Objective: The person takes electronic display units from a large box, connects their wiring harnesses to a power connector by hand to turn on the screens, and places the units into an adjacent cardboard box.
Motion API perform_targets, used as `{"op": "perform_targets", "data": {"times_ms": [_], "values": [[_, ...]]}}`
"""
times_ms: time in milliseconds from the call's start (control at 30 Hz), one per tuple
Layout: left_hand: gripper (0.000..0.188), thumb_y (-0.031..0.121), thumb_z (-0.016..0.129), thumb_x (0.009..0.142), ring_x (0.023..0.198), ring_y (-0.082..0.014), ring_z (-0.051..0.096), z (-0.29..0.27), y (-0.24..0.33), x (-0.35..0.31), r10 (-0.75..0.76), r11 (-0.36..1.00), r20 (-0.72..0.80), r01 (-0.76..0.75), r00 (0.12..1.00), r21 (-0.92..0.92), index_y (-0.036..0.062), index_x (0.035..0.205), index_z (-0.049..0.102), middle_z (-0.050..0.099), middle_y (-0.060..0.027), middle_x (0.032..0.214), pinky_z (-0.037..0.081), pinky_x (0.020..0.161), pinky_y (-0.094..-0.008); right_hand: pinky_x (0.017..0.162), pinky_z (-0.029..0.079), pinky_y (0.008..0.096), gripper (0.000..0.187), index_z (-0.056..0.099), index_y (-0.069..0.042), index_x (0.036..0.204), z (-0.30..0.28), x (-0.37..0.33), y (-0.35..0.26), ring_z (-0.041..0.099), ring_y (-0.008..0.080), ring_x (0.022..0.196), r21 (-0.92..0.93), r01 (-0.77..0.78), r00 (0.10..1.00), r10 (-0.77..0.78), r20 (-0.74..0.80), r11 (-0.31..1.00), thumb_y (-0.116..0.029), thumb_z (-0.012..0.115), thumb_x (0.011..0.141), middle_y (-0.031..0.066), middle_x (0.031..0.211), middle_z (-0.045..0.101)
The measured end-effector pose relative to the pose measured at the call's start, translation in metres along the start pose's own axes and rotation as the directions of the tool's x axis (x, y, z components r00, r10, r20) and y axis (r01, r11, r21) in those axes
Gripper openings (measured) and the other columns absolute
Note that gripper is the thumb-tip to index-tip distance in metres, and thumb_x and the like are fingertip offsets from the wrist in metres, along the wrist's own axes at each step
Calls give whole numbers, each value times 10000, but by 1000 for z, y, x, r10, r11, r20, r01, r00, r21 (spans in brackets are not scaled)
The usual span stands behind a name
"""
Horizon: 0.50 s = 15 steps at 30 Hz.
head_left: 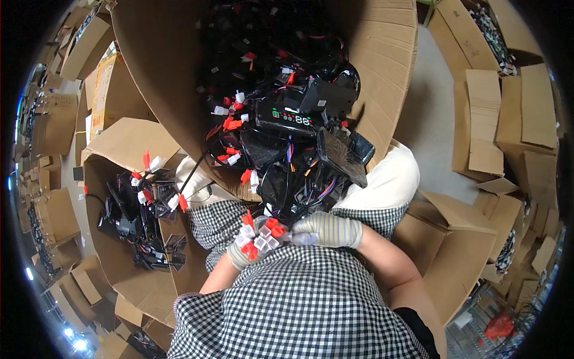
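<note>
My left hand (239, 258), in a pale striped glove, is closed round a bunch of red and white plug connectors (264, 238) at my lap. Their wires are mostly hidden. My right hand (330, 230), gloved alike, is closed beside the bunch, its fingertips close to the left one; what they pinch is hidden. Just beyond both hands, a large tilted carton (382, 78) opens toward me. Black display modules with wires spill to its mouth, among them a black display panel (286, 119) with printed digits and a dark flat panel (338, 157).
At my left stands an open carton (128, 278) holding black wired units (134, 221) with red and white connectors. Another open carton (442, 245) is at my right. More cartons (484, 119) line both sides, with grey floor (427, 113) between.
</note>
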<state>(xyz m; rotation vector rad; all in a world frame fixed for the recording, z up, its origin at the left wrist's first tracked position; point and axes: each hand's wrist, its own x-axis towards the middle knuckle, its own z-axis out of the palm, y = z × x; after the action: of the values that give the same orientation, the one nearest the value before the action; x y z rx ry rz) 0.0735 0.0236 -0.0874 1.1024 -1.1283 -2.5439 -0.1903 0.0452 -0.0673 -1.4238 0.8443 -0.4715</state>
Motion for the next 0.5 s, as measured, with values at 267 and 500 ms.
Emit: {"op": "perform_targets", "data": {"times_ms": [267, 500], "values": [[502, 89, 680, 797, 1017, -244, 612, 27, 27, 6, 109, 987, -4, -108, 994, -118, -36, 1226, 453, 586, -168, 1164, 543, 812, -343, 679, 506, 427, 221, 646, -75, 859, -56, 60, -41, 636, 317, 767, -620, -161, 780, -286, -556, 768, -262, 530, 878, 134, 1000, 622], [267, 160, 493, 946, 727, -116, 544, 17, 25, 15, 431, 846, 62, -427, 900, 318, -9, 1151, 513, 574, -66, 918, 502, 645, -254, 683, 503, 456, 196, 660, -108, 897, -56, 114, -21, 636, 322, 799, -607, -384, 768, -124, -628, 696, -233, 510, 890, 149, 918, 618]]}}
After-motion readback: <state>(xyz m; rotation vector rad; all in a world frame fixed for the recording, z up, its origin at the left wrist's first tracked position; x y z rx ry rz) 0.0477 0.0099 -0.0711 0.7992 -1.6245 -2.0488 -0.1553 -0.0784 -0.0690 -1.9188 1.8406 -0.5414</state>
